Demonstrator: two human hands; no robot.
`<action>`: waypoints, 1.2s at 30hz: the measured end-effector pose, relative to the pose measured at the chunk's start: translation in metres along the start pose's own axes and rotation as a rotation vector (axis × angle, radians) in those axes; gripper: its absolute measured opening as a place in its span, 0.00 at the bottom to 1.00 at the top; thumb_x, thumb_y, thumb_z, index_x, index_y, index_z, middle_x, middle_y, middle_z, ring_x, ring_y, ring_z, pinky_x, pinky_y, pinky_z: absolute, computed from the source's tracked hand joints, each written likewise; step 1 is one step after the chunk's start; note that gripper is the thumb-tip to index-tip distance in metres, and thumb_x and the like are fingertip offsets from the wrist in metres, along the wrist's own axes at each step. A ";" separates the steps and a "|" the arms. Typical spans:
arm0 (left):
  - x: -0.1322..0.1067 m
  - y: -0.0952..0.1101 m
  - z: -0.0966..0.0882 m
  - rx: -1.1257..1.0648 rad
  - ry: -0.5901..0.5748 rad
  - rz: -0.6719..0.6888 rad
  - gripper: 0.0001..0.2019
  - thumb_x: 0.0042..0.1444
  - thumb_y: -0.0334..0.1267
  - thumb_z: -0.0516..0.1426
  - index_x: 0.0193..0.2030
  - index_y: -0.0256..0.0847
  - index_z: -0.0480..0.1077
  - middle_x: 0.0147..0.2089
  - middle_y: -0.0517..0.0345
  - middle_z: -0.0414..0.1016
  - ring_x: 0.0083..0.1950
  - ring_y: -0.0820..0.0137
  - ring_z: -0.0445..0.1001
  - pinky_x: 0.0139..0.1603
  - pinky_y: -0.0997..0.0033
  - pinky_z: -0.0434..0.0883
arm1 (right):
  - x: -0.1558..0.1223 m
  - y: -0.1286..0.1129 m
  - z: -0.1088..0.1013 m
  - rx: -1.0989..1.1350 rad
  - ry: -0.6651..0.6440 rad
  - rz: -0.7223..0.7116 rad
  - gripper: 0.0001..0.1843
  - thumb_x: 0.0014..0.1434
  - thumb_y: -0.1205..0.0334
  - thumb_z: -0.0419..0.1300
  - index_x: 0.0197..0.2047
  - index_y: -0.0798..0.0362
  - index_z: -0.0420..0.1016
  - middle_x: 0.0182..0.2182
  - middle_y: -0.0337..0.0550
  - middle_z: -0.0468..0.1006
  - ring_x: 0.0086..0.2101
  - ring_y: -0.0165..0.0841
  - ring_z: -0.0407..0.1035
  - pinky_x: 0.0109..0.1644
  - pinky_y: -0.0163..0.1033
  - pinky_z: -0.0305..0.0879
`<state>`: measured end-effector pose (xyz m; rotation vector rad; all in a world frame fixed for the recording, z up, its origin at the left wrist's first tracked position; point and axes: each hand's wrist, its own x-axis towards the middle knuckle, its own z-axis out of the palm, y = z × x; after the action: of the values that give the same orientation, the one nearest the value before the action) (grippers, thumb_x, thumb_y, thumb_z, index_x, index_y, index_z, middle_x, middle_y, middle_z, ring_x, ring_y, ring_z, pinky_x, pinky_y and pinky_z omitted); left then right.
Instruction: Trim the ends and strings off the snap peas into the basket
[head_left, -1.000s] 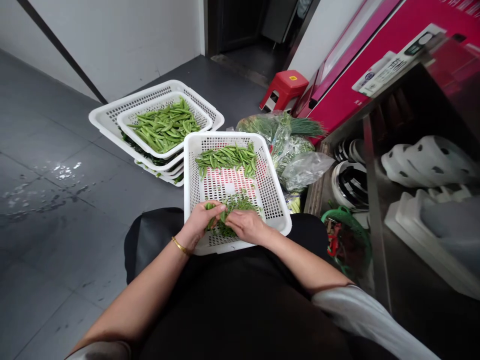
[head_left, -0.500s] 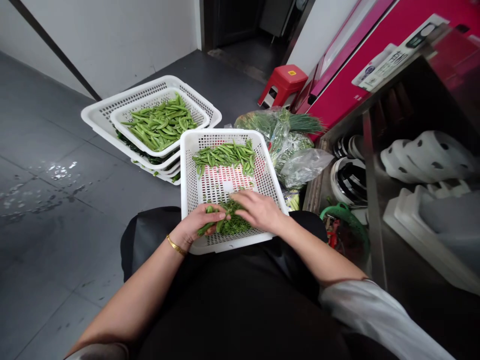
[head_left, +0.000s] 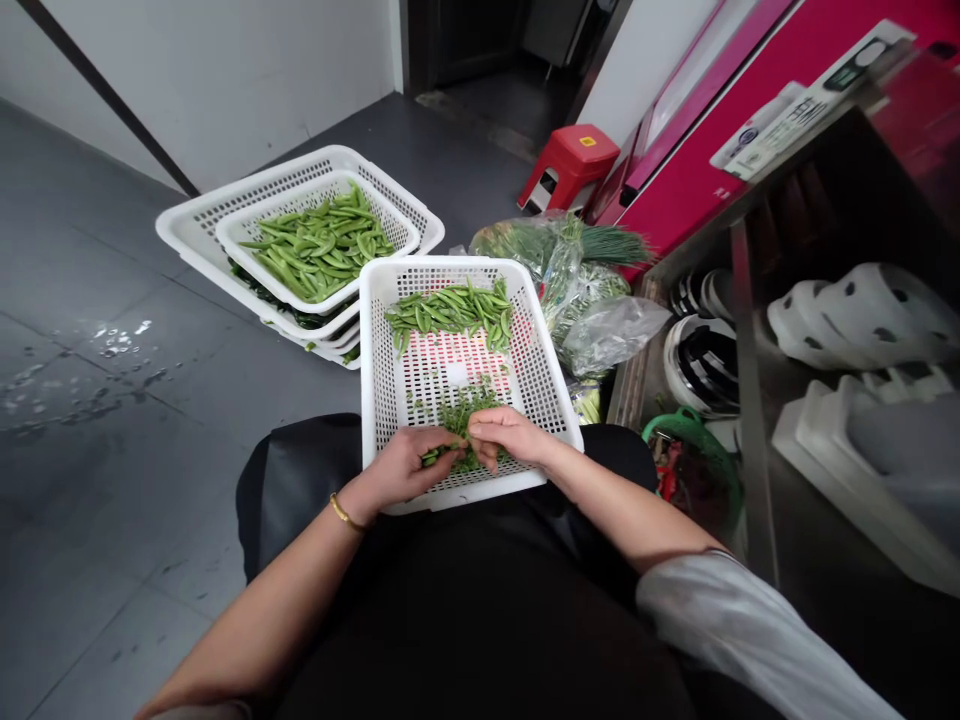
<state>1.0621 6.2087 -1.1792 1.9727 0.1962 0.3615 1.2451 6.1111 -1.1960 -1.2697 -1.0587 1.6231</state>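
A white perforated basket (head_left: 377,390) rests across my lap. My left hand (head_left: 409,462), with a gold bracelet at the wrist, is closed around a few green pea pods (head_left: 431,456) at the near side of the basket. Fingertips of my right hand (head_left: 506,435) are pinched together right beside the left fingertips; what they grip is too small to make out. Beneath and beyond both hands lies a heap of fine green trimmings (head_left: 469,400). Along the basket's far side is a pile of pea pods (head_left: 454,312).
Stacked white baskets (head_left: 187,232) stand on the floor at the left, the top one full of pods (head_left: 319,250). Bagged greens (head_left: 577,290) lie right of my basket, near a red stool (head_left: 574,165). A green basket (head_left: 686,425) and a metal shelf stand at the right.
My right hand has drawn back from over the trimmings, its spread fingers now pinched together against the left fingertips. My left hand has turned slightly, still holding pods.
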 end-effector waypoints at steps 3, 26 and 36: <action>0.000 -0.002 -0.010 -0.215 0.321 -0.174 0.11 0.55 0.36 0.56 0.43 0.37 0.75 0.37 0.50 0.78 0.26 0.74 0.70 0.29 0.74 0.69 | -0.001 -0.001 -0.016 -0.213 0.099 0.062 0.18 0.59 0.49 0.52 0.27 0.55 0.65 0.15 0.33 0.66 0.17 0.26 0.64 0.23 0.31 0.60; 0.010 -0.019 -0.019 -1.014 0.423 -0.731 0.11 0.40 0.37 0.66 0.25 0.34 0.69 0.20 0.61 0.70 0.14 0.82 0.58 0.11 0.82 0.50 | 0.073 -0.016 -0.069 -0.985 0.505 0.192 0.13 0.59 0.54 0.54 0.34 0.57 0.69 0.28 0.43 0.77 0.27 0.30 0.71 0.34 0.33 0.63; 0.009 -0.015 0.007 -0.911 0.495 -0.663 0.15 0.40 0.40 0.67 0.27 0.35 0.67 0.19 0.64 0.68 0.15 0.82 0.59 0.13 0.81 0.55 | -0.009 -0.011 0.034 -0.634 0.359 -0.214 0.07 0.57 0.58 0.58 0.35 0.53 0.67 0.22 0.34 0.70 0.22 0.26 0.67 0.29 0.31 0.62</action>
<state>1.0731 6.2110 -1.1941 0.8249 0.8183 0.3950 1.2141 6.1019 -1.1779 -1.7010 -1.4711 0.8693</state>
